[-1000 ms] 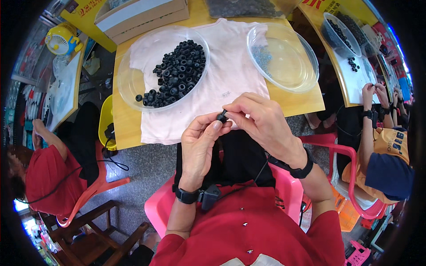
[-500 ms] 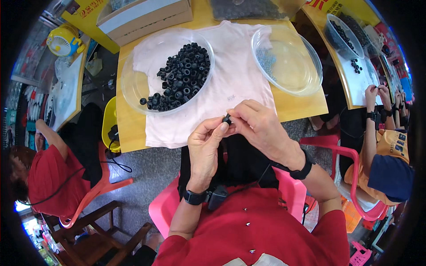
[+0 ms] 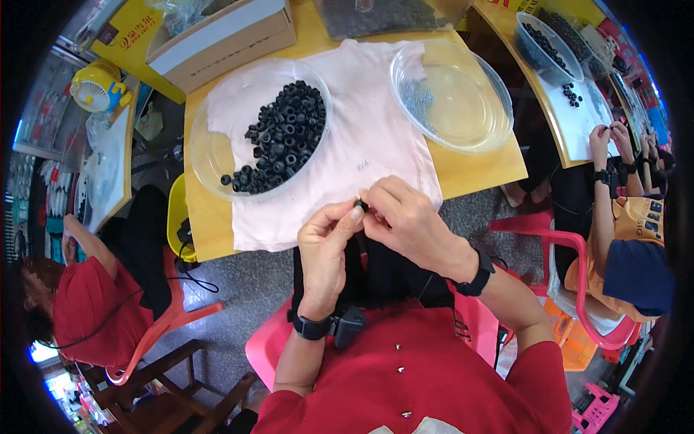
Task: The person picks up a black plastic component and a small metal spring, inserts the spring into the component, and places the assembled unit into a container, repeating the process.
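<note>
A small black ring-like part (image 3: 361, 205) sits pinched between my two hands, just in front of the table's near edge. My left hand (image 3: 325, 242) grips it with thumb and forefinger. The fingertips of my right hand (image 3: 405, 220) are closed at its other side; whether they hold a second tiny piece is hidden. Beyond my hands, a clear round tray (image 3: 205, 173) on a pink cloth (image 3: 354, 155) bears a heap of similar black parts (image 3: 289, 130). To the right, another clear tray (image 3: 499, 123) contains small, clear bluish pieces (image 3: 418, 101).
At the back of the table (image 3: 481, 170) stand a cardboard box (image 3: 231, 43) and a clear container of dark parts (image 3: 390, 22). A yellow bin (image 3: 176, 217) is left of the table. People sit at side tables left and right. A small yellow fan (image 3: 97, 87) stands far left.
The whole view has shifted slightly, with the table and trays a little further left. My fingers now cover more of the small black part between them.
</note>
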The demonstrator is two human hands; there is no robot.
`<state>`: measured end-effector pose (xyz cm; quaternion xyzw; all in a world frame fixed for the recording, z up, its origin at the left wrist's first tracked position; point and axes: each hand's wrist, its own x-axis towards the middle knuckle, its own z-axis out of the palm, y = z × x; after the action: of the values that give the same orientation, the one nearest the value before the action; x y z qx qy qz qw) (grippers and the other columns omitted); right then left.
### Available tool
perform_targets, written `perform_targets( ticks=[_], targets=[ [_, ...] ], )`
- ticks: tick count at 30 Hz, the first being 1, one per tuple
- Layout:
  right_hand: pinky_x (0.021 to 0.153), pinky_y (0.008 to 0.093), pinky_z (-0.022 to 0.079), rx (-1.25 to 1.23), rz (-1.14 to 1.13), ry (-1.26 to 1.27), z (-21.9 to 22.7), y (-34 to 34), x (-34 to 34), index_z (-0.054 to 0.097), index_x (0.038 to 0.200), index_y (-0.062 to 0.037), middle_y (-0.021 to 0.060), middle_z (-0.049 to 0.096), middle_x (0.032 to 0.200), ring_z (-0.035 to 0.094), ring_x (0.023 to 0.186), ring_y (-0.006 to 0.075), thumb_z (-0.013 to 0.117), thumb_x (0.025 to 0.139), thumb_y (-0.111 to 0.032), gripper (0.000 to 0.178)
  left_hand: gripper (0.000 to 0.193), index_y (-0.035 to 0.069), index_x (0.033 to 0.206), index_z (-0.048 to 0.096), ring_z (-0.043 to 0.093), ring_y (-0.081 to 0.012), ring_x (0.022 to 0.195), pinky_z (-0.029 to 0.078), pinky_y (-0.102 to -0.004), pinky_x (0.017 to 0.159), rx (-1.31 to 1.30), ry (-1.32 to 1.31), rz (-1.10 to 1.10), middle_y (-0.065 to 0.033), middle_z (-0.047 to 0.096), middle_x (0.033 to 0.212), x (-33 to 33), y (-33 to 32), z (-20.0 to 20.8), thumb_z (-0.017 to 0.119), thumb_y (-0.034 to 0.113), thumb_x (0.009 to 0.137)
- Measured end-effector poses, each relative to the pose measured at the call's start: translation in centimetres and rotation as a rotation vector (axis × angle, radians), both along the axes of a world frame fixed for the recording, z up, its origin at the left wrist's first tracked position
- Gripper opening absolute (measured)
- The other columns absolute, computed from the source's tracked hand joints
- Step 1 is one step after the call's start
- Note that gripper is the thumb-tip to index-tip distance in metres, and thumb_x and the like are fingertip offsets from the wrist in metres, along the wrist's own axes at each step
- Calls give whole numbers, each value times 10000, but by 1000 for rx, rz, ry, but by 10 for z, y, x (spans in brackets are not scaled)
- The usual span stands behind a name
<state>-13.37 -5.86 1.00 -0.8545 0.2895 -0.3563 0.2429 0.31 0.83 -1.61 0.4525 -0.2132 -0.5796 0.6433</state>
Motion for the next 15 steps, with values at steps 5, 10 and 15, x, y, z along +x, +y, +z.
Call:
perform_targets(
  ticks=[5, 10, 15],
  targets=[
    [674, 355, 482, -61, 19, 22, 4, -7, 0, 500, 826, -6, 120, 501, 795, 540, 775, 282, 617, 727, -38, 156, 152, -27, 1015, 638, 626, -110, 843, 507, -225, 776, -14, 50, 18, -85, 665, 949, -1, -5, 2, 632, 38, 878],
    [659, 330, 491, -162, 19, 72, 19, -9, 3, 513, 816, -22, 102, 501, 792, 545, 787, 256, 633, 730, -84, 160, 156, -33, 1016, 623, 629, -113, 843, 515, -235, 768, -94, -66, 79, -84, 659, 951, 0, -5, 13, 633, 41, 879],
    [611, 297, 486, -254, 22, 118, 22, -4, 5, 517, 795, -37, 72, 486, 784, 541, 775, 208, 646, 729, -116, 166, 137, -23, 997, 620, 615, -104, 815, 512, -231, 754, -92, -93, 47, -70, 651, 924, 7, -6, 13, 633, 20, 868]
  ],
)
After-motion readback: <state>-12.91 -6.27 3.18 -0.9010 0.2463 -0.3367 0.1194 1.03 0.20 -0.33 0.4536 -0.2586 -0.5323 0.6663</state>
